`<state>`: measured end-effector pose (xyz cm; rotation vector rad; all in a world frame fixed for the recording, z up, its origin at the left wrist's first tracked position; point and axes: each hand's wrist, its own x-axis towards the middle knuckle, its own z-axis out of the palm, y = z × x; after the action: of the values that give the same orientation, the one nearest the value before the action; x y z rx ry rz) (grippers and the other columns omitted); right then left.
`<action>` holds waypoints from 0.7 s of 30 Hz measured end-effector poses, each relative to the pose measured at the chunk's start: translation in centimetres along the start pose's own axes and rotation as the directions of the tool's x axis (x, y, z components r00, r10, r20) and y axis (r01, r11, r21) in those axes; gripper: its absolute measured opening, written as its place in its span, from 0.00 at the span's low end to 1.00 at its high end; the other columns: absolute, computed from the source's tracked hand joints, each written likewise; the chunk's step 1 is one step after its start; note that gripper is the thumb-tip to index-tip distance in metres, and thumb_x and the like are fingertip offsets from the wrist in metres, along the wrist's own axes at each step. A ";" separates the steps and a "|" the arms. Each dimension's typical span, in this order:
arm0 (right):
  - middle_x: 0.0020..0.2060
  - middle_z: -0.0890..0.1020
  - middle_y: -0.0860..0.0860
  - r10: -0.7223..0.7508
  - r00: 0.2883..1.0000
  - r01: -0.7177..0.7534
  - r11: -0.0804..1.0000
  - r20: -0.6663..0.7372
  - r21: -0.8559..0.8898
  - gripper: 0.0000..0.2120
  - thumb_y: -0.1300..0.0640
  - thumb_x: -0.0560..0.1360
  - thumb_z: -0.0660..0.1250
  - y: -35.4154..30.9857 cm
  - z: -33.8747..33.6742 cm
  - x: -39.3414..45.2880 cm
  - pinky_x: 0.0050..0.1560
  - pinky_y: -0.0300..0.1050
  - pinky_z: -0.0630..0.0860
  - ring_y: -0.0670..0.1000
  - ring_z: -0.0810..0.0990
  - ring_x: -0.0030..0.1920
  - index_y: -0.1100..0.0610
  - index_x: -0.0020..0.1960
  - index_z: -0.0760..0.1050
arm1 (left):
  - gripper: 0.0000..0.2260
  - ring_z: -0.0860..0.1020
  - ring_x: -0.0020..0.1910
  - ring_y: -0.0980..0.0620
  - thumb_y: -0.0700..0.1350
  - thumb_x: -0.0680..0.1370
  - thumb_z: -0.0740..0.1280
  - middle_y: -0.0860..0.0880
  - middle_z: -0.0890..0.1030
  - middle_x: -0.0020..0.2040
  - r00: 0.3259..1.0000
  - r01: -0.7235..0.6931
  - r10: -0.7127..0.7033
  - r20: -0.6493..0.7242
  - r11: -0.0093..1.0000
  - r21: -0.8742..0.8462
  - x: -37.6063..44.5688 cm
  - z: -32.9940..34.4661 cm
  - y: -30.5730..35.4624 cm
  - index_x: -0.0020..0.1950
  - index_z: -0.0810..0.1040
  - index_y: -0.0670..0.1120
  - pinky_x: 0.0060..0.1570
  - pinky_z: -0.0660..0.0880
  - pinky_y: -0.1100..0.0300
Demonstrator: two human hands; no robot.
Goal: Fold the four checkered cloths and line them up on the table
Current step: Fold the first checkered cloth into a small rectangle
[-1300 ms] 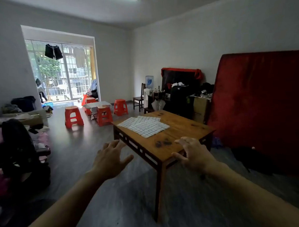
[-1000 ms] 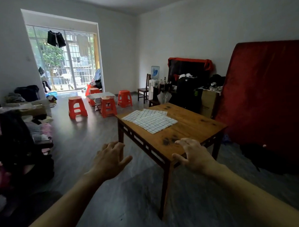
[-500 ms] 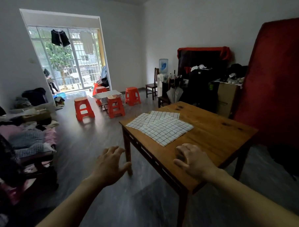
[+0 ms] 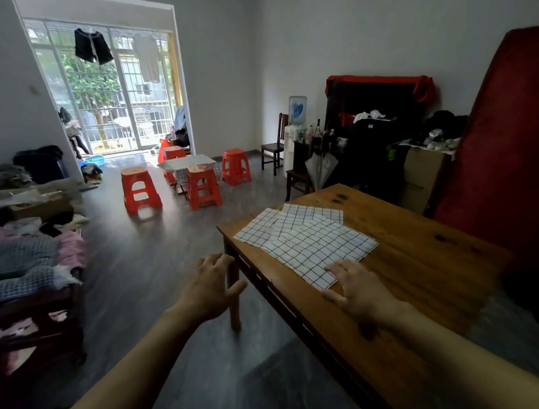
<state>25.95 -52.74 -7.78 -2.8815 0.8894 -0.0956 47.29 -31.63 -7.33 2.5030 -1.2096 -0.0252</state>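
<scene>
Desk [image 4: 419,259]: wooden, warm brown varnish, flat rectangular top with dark knots and stains, a slotted rail under the near edge, square legs. I took it as the landmark for all positions.

Checkered cloths [image 4: 303,237]: thin white fabric printed with a fine dark grid, lying flat and unfolded on the desk top by its left corner. They overlapped in a loose fan, corners pointing different ways; the top sheet sat nearest me. I could make out several layers but could not count them for certain. Edges looked straight, surface slightly rippled.

Right hand [image 4: 358,288]: over the desk, palm down, fingers spread and nearly straight, fingertips at the near corner of the top cloth. I could not tell whether they pressed it or only reached it. Nothing gripped.

Left hand [image 4: 211,285]: off the desk, in the air just beside its left corner and above the floor, fingers spread, relaxed, holding nothing.

Beyond the desk's far left: orange plastic stools [image 4: 141,190], moulded and glossy, on a dark grey floor. Behind the desk's right side, a red upholstered slab [image 4: 500,151] leaned against the wall.
</scene>
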 end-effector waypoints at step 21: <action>0.75 0.63 0.48 0.206 0.979 -0.202 0.961 -0.002 0.190 0.31 0.37 0.79 0.59 -0.8 5.8 26.1 0.73 0.50 0.61 0.50 0.59 0.75 0.50 0.77 0.59 | 0.31 0.61 0.75 0.49 0.66 0.76 0.64 0.51 0.64 0.76 0.977 -0.156 0.152 0.153 0.988 0.016 27.1 5.6 -12.0 0.75 0.64 0.54 0.70 0.66 0.51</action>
<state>48.55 -66.23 -12.77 -2.6029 1.1108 -0.1809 72.56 -47.12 -12.74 2.4605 -1.4711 -0.1625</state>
